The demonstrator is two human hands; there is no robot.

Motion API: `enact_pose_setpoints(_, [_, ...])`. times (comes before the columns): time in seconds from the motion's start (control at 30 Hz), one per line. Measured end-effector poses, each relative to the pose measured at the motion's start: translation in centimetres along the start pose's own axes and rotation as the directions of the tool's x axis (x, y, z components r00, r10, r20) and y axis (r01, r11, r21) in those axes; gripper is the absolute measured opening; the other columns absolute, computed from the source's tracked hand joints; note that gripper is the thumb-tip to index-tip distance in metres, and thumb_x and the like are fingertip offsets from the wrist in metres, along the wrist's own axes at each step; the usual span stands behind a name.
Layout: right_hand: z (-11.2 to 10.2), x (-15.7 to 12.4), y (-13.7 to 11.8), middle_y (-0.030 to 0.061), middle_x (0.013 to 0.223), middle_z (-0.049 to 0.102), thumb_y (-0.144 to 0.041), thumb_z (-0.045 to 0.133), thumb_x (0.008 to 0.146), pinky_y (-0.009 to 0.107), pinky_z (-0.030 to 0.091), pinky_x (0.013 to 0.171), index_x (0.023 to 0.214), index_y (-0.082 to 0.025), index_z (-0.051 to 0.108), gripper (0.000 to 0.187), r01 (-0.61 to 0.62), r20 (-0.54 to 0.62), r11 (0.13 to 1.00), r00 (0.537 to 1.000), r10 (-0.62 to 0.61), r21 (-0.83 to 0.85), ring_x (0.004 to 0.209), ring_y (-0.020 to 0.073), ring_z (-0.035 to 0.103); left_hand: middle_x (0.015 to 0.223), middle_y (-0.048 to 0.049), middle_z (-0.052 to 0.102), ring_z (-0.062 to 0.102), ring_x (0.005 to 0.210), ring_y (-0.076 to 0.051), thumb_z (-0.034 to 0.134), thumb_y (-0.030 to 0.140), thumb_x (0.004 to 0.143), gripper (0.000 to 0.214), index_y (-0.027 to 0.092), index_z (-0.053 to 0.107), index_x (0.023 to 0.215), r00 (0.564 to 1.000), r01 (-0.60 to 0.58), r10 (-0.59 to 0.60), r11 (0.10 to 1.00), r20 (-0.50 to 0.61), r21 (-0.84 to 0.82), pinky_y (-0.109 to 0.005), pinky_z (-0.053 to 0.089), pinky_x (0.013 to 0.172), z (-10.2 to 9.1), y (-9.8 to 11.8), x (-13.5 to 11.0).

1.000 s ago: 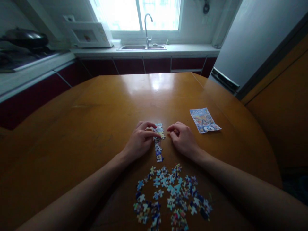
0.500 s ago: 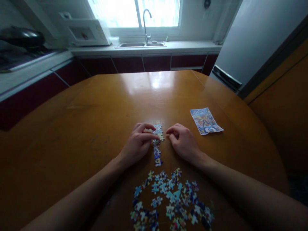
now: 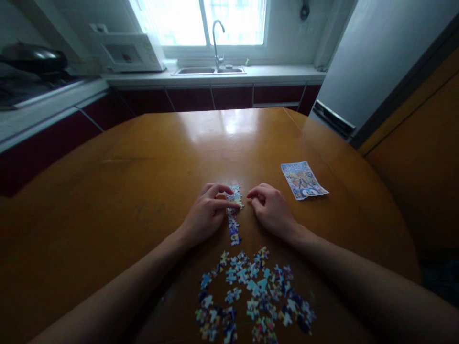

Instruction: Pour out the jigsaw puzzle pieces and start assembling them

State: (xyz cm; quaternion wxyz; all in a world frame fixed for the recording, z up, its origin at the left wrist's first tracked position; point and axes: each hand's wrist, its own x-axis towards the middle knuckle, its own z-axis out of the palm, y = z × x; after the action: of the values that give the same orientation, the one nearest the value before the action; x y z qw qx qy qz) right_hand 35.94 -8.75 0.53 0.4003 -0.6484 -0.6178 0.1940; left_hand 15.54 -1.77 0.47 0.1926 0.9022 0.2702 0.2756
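A narrow strip of joined jigsaw puzzle pieces [image 3: 234, 224] lies lengthwise on the wooden table between my hands. My left hand [image 3: 208, 208] rests at its left side. Two of its digits reach apart over the strip, one touching near the middle and the other near the upper part, covering some pieces. Just right of the strip, apart from it, my right hand [image 3: 268, 208] rests with its fingers curled in toward the thumb. Whether a piece sits between those fingertips is hidden. Loose puzzle pieces [image 3: 254, 286] are spread nearer to me, below both hands.
A printed picture sheet [image 3: 304, 180] with a penguin lies to the right on the table [image 3: 161, 157]. Beyond the table's far edge stand a counter with a sink [image 3: 195, 71], a faucet [image 3: 215, 45] and a white microwave [image 3: 125, 52]. A fridge [image 3: 380, 62] is at right.
The view has shifted slightly. The left hand's lower fingertip reaches a little farther right across the strip. The right hand stays in nearly the same place.
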Motion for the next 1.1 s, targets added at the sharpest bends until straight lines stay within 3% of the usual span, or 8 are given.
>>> enact_pose_setpoints(0.2, [-0.03, 0.00, 0.03, 0.0037, 0.089, 0.069, -0.013, 0.058, 0.084, 0.032, 0.045, 0.073, 0.081, -0.022, 0.071, 0.016, 0.003, 0.002, 1.000, 1.000, -0.003, 0.003, 0.079, 0.0179, 0.062, 0.113, -0.0042, 0.065, 0.052, 0.108, -0.023, 0.055, 0.002, 0.086, 0.041, 0.033, 0.080, 0.095, 0.999, 0.001, -0.001, 1.000, -0.032, -0.007, -0.045, 0.051, 0.093, -0.07, 0.07, -0.02])
enact_pose_setpoints(0.53, [-0.07, -0.02, -0.17, 0.0033, 0.089, 0.069, -0.013, 0.058, 0.084, 0.031, 0.045, 0.073, 0.082, -0.021, 0.072, 0.016, -0.002, 0.011, 1.000, 1.000, 0.001, 0.009, 0.078, 0.0169, 0.062, 0.103, -0.0059, 0.066, 0.056, 0.103, -0.022, 0.053, 0.006, 0.087, 0.030, 0.023, 0.078, 0.091, 0.989, 0.107, -0.109, 0.994, -0.103, -0.025, -0.043, 0.048, 0.093, -0.23, 0.34, 0.34])
enact_pose_setpoints(1.1, [-0.11, -0.06, -0.25, 0.0041, 0.089, 0.070, -0.014, 0.058, 0.084, 0.032, 0.045, 0.073, 0.081, -0.022, 0.072, 0.016, -0.009, 0.020, 1.000, 1.000, 0.009, -0.002, 0.079, 0.0175, 0.061, 0.102, -0.0048, 0.067, 0.057, 0.103, -0.023, 0.056, 0.007, 0.086, 0.026, 0.024, 0.075, 0.088, 0.984, 0.124, -0.128, 0.991, -0.122, -0.046, -0.045, 0.047, 0.092, -0.15, 0.09, 0.22])
